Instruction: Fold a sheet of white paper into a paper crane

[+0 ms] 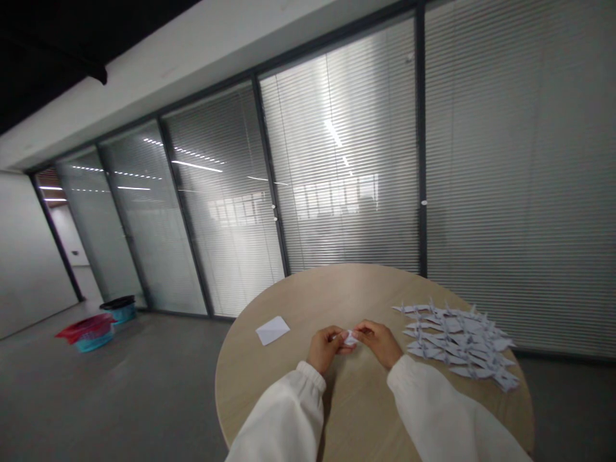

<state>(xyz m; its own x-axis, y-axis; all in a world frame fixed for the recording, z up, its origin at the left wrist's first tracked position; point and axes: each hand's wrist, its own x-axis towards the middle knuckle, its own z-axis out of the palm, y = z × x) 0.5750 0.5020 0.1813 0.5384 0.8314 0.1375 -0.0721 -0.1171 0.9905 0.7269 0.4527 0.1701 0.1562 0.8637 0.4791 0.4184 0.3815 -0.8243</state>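
Observation:
My left hand (pixel 327 348) and my right hand (pixel 380 343) meet above the middle of a round light-wood table (pixel 337 289). Both pinch a small folded piece of white paper (pixel 351 338) between their fingertips, and the fingers hide most of it. To the left lies a flat folded white paper square (pixel 273 330), apart from my hands. To the right, close to my right hand, a large pile of white origami cranes (pixel 455 343) overlaps on the tabletop.
Behind the table runs a glass partition (pixel 346 160) with closed slatted blinds. On the grey floor at the left stand a blue basket with red cloth (pixel 88 333) and a dark-rimmed bin (pixel 119 310). White cuffed sleeves cover both my forearms.

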